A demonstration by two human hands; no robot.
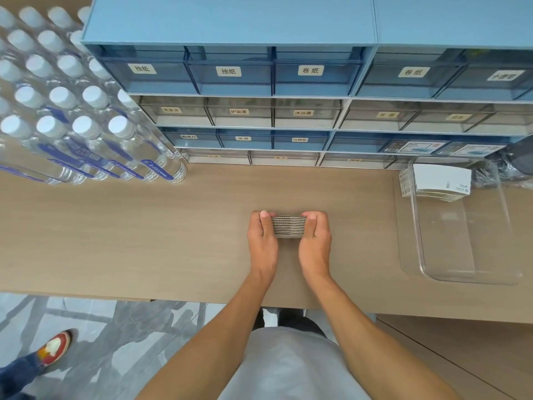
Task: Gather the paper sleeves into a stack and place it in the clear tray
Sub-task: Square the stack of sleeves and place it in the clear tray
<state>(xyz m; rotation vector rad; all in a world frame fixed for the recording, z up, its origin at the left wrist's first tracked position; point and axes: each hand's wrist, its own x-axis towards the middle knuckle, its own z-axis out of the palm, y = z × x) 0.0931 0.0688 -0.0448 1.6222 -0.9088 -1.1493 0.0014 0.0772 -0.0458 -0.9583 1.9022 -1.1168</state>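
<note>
A stack of paper sleeves (pixel 288 226) stands on edge on the wooden table, its corrugated edges facing up. My left hand (pixel 263 238) presses its left side and my right hand (pixel 315 241) presses its right side, thumbs on top. The clear tray (pixel 461 272) lies at the right of the table, well apart from my hands. Another stack of white sleeves (pixel 441 180) rests in the tray's far end.
Shrink-wrapped water bottles (pixel 72 111) fill the left back of the table. Blue and clear labelled drawer units (pixel 259 105) line the back. Crumpled plastic wrap (pixel 507 174) lies behind the tray. Another person's shoe (pixel 54 347) shows on the floor at lower left.
</note>
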